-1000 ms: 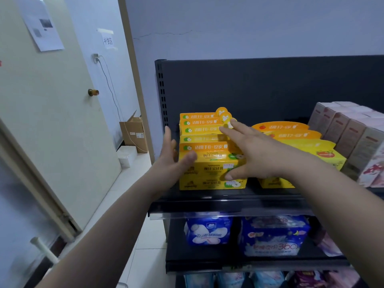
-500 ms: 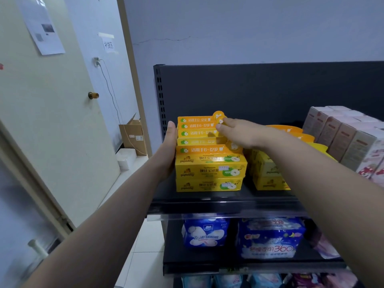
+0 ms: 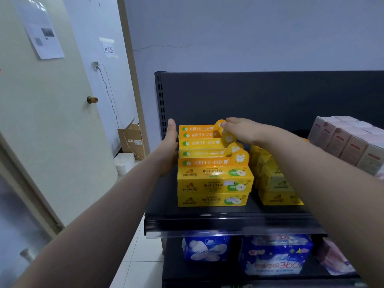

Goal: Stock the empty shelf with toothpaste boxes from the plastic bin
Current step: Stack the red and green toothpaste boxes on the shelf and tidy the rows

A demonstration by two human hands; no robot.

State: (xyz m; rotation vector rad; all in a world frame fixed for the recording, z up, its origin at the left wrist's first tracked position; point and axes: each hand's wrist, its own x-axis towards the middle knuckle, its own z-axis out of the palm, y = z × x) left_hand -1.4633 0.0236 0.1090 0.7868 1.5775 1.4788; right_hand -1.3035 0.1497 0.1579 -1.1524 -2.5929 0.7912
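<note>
Bottom of frame: both bare forearms reach up and in from the lower corners. Between them, lower centre, blue plastic-wrapped packs (image 3: 274, 254) sit on the tier below. Just above, the black metal shelf (image 3: 207, 222) shows its glossy front lip; this is the tier being stocked.

Centre: the yellow cardboard toothpaste boxes (image 3: 214, 183) stand as a stacked block running front to back. Their faces point forward and they sit a little back from the lip. A second yellow block (image 3: 276, 183) stands just to the right across a narrow gap, partly hidden by the right forearm.

Left hand (image 3: 169, 148): fingers straight, palm flat against the block's left side, gripping nothing. Right hand (image 3: 243, 129): fingers extended across the tops of the rearmost boxes at their round tabs, pressing, holding nothing.

Right edge: pale pink-and-white cartons (image 3: 349, 142). Behind everything: the black back panel (image 3: 249, 96). Plastic bin not in view.

Judgement: the step in hand is squaring up the left block.
- Push evenly with the flat left palm so the rows slide together rather than twist.
- Press only lightly from above, so the tabs do not bend.
- Seat the rear boxes toward the panel and leave the front faces parallel to the lip.
- Risk: the top boxes could slip right into the gap.
</note>
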